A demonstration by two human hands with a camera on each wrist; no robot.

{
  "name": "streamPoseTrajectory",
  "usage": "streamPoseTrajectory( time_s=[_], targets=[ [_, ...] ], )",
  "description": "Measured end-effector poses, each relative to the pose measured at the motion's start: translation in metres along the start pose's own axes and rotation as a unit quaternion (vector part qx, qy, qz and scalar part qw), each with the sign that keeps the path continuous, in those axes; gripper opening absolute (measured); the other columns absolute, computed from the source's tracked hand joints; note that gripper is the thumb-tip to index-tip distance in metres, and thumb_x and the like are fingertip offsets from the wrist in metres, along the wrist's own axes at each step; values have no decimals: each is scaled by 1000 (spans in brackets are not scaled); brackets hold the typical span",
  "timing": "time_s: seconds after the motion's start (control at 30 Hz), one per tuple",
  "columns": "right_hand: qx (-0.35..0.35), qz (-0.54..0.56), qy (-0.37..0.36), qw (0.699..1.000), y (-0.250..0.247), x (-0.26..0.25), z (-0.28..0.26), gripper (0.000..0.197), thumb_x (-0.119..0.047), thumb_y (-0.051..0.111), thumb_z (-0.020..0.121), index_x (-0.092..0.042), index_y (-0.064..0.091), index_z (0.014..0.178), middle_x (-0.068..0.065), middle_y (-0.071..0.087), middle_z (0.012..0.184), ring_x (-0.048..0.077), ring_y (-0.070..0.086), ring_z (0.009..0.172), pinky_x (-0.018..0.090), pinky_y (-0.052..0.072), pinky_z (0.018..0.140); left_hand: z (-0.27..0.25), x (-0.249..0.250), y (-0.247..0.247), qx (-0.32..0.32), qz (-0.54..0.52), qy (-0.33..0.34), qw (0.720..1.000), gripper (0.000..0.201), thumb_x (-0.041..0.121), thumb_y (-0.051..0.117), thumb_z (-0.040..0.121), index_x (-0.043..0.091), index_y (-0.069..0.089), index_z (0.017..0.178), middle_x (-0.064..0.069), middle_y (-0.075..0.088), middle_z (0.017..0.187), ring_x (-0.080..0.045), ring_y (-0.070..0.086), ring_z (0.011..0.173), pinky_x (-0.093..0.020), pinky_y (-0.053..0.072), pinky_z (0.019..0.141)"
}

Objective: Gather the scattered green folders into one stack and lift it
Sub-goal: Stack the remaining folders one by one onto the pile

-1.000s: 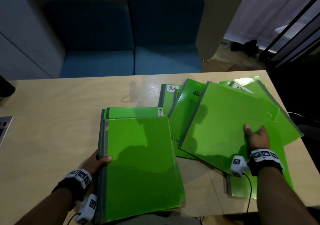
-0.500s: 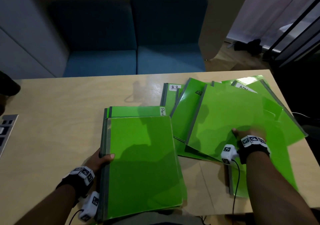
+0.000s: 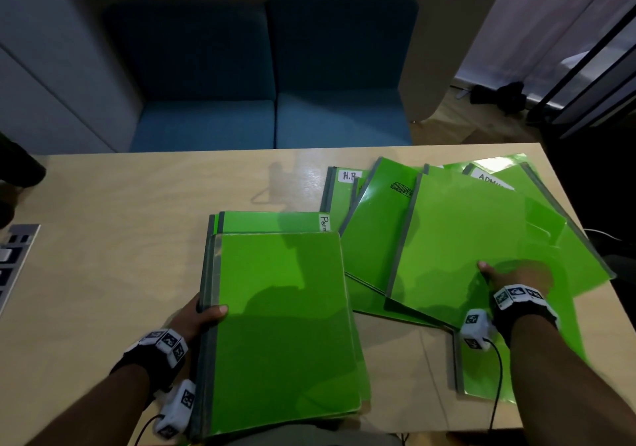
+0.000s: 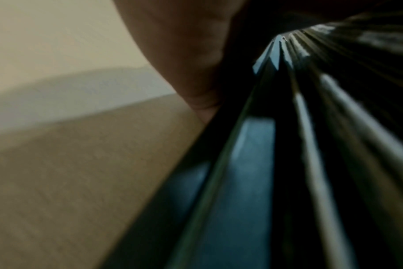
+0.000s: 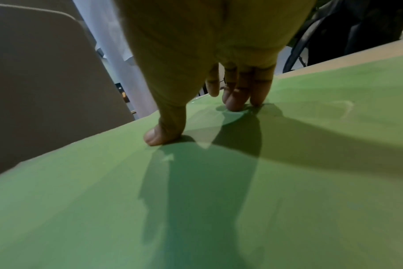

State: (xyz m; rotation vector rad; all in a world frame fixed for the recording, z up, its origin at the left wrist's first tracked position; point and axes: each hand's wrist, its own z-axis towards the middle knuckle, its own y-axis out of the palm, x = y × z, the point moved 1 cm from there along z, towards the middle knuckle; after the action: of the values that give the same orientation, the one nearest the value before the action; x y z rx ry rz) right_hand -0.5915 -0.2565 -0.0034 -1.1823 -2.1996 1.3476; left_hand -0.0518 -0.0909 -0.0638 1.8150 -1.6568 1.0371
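Observation:
A stack of green folders lies at the table's near edge. My left hand grips its grey spine side, thumb on the top cover; in the left wrist view the palm sits against the spines. To the right, several loose green folders fan out and overlap. My right hand presses on the top loose folder; the right wrist view shows the hand, thumb and fingertips down on its cover. Beneath it lie folders labelled "H.R" and "ADMIN", and another folder under my right forearm.
The wooden table has bare surface to the left of the stack. A grey keyboard corner sits at the left edge. A blue sofa stands behind the table. The loose folders reach the table's right edge.
The right hand has turned the top loose folder a little, so its spine stands more upright. The left hand keeps the same hold on the stack.

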Motion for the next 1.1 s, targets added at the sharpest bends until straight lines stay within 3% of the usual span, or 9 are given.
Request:
streamPoseTrajectory(
  time_s=[0.07,0.2,0.3,0.43,0.57,0.7,0.8,1.0,1.1],
  targets=[
    [-20,55,1,998,-5,3,-7,73,-19,60,95,-31,18,154,20,23,157,39,41,133,43,41,104,1,-3,-1,2,7,-8,1000,111,60,82,32,8,49,125,-24,60,116,-36,58,104,-41,48,86],
    [-75,68,7,995,-13,5,13,98,-54,80,68,-15,37,147,24,45,144,47,58,111,58,53,86,5,-7,-5,6,29,-23,999,100,57,78,37,9,52,121,-26,61,113,-41,59,104,-53,47,93],
    [-102,126,26,987,-18,6,5,53,-35,81,76,-13,65,121,22,66,105,45,68,71,57,56,55,2,-3,-4,13,30,-24,999,111,61,83,28,7,51,120,-20,63,107,-36,61,97,-44,50,85],
    [-91,195,20,976,-26,-6,-3,45,-26,79,79,-2,64,114,19,66,102,39,66,69,55,57,66,3,-8,-7,21,39,-38,998,102,60,81,37,14,52,123,-17,64,112,-34,61,101,-51,47,94],
    [-17,327,23,945,-27,-13,6,95,-28,84,70,-19,30,149,23,52,138,42,57,115,58,48,94,18,-31,-18,18,58,-51,997,100,68,81,38,23,53,124,-13,66,114,-32,62,104,-55,46,96],
    [23,368,-61,928,-36,-29,-6,78,-24,65,91,-12,19,153,18,28,156,39,39,135,48,38,105,3,-6,-5,16,37,-44,998,96,55,76,41,14,51,125,-19,63,115,-38,60,106,-51,48,94],
    [61,380,-115,916,-44,-46,-18,76,-28,62,93,-5,19,152,17,32,154,35,39,136,42,36,107,-4,6,1,6,14,-40,999,101,49,73,38,8,47,127,-20,60,115,-33,59,101,-34,49,79],
    [-55,380,-176,906,-14,-74,-64,75,-26,64,92,-5,23,152,15,30,155,31,44,133,38,39,103,-10,9,3,7,12,-5,1000,101,53,70,43,6,48,129,-14,60,117,-30,58,106,-23,44,73],
    [-179,319,-206,908,40,-77,-98,68,-29,73,86,-6,41,141,15,50,141,22,62,112,39,50,96,-15,13,2,5,22,3,1000,99,57,69,45,15,46,131,-6,59,117,-21,57,102,-26,42,81]
  ],
)
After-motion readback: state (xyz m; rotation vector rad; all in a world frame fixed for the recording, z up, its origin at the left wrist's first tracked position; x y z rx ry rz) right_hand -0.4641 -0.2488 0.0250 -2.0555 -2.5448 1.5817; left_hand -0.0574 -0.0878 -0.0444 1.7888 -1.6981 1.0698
